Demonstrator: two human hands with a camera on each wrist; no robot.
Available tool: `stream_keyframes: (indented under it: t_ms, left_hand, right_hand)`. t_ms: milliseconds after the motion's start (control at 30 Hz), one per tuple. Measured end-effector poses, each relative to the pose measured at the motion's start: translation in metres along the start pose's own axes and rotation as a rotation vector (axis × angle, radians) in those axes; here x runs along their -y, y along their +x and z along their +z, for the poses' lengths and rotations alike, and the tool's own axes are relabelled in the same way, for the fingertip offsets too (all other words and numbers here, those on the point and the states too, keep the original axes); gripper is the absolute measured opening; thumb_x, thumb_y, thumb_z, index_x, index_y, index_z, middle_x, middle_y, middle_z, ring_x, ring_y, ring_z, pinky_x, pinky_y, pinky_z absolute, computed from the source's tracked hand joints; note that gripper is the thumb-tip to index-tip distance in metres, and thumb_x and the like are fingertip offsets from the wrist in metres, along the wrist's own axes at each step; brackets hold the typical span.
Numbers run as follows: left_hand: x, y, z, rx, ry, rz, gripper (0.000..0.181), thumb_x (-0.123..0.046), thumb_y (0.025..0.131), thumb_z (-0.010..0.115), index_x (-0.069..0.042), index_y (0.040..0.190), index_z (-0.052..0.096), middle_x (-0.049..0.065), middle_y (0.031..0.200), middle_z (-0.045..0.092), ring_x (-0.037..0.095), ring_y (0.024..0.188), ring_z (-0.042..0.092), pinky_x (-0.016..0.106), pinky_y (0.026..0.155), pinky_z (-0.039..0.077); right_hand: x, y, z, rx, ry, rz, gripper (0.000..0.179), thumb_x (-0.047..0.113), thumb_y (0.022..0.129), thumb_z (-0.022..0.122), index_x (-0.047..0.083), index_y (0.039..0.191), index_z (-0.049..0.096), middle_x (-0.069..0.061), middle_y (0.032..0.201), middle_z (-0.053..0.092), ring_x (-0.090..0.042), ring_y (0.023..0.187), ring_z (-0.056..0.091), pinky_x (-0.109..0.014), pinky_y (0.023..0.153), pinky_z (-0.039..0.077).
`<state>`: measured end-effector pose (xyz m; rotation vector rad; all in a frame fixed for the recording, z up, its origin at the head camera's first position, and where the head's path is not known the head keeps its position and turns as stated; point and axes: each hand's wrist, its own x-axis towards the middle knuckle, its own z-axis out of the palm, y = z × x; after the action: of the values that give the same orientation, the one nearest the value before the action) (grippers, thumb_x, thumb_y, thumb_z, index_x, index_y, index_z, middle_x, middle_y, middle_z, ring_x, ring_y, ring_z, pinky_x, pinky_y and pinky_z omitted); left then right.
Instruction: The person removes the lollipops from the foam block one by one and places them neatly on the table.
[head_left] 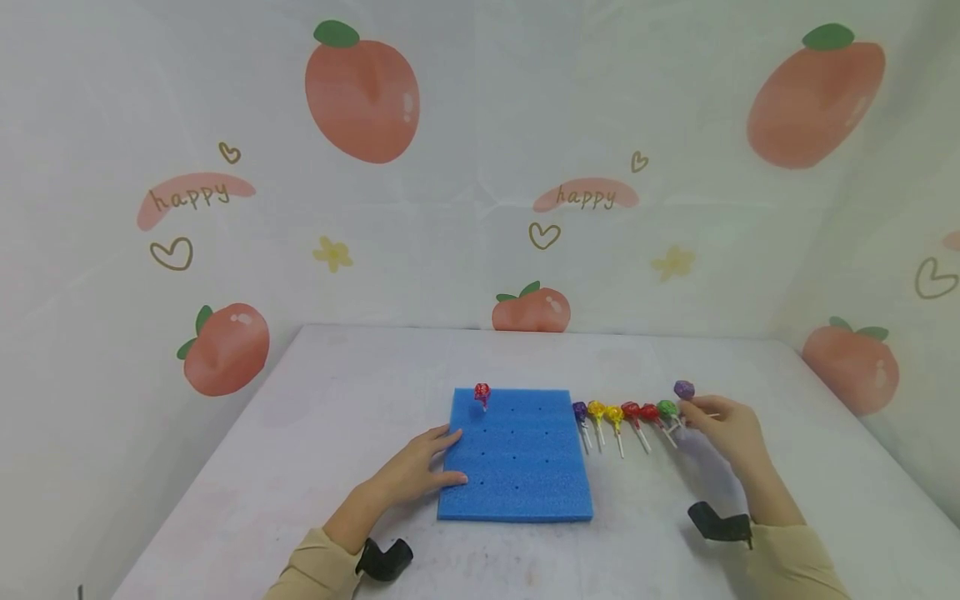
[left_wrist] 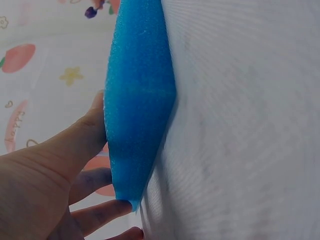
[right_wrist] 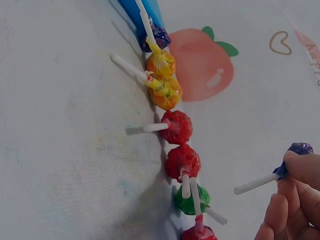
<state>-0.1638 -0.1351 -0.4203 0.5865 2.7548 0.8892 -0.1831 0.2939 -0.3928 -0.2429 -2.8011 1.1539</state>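
A blue foam board (head_left: 517,500) with rows of small holes lies on the table. My left hand (head_left: 411,468) rests at its left edge, thumb and fingers spread and fairly straight; the left wrist view shows them against the board's side. One red lollipop (head_left: 482,392) stands upright in the board near its far left corner. To the board's right, my right hand (head_left: 731,432) pinches a purple lollipop (head_left: 684,389) just below its wrapped head, raised over the table. In the right wrist view its white stick (right_wrist: 255,184) points out to the left.
Between board and right hand lies a row of lollipops: a purple one (head_left: 580,411), two yellow ones (head_left: 614,414), red ones (head_left: 631,410) and a green one (head_left: 667,408), sticks mostly toward me. A white curtain (head_left: 450,233) with printed fruit hangs behind the table.
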Motion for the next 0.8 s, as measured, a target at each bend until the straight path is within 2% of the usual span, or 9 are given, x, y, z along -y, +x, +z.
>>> stream_keyframes:
  t_ms: [133,600,800]
  left_hand:
    - [0.0,0.0,0.0,0.002,-0.002,0.0,0.071,-0.036,0.083,0.068,-0.003,0.14,0.041,0.024,0.147,0.034,0.044,0.136,0.031,0.057,0.109,0.03]
    - [0.002,0.001,0.001,0.007,-0.006,-0.012,0.072,-0.038,0.083,0.068,-0.004,0.141,0.04,0.023,0.148,0.033,0.043,0.137,0.03,0.057,0.109,0.029]
    - [0.001,0.0,0.001,0.005,0.011,-0.001,0.072,-0.038,0.083,0.067,-0.003,0.14,0.041,0.024,0.147,0.034,0.043,0.136,0.031,0.057,0.109,0.03]
  right_hand:
    - [-0.005,0.002,-0.001,-0.009,-0.011,0.01,0.052,0.04,0.093,0.052,-0.007,0.116,0.06,-0.026,0.109,0.065,-0.022,0.088,0.062,-0.023,0.069,0.046]
    - [-0.017,0.003,-0.006,-0.013,-0.013,0.069,0.056,0.042,0.092,0.054,-0.008,0.116,0.058,-0.028,0.111,0.062,-0.012,0.078,0.059,-0.021,0.062,0.044]
    - [-0.021,0.004,-0.007,-0.005,-0.018,0.1,0.057,0.041,0.093,0.053,-0.009,0.118,0.057,-0.029,0.111,0.062,-0.021,0.082,0.062,-0.022,0.064,0.045]
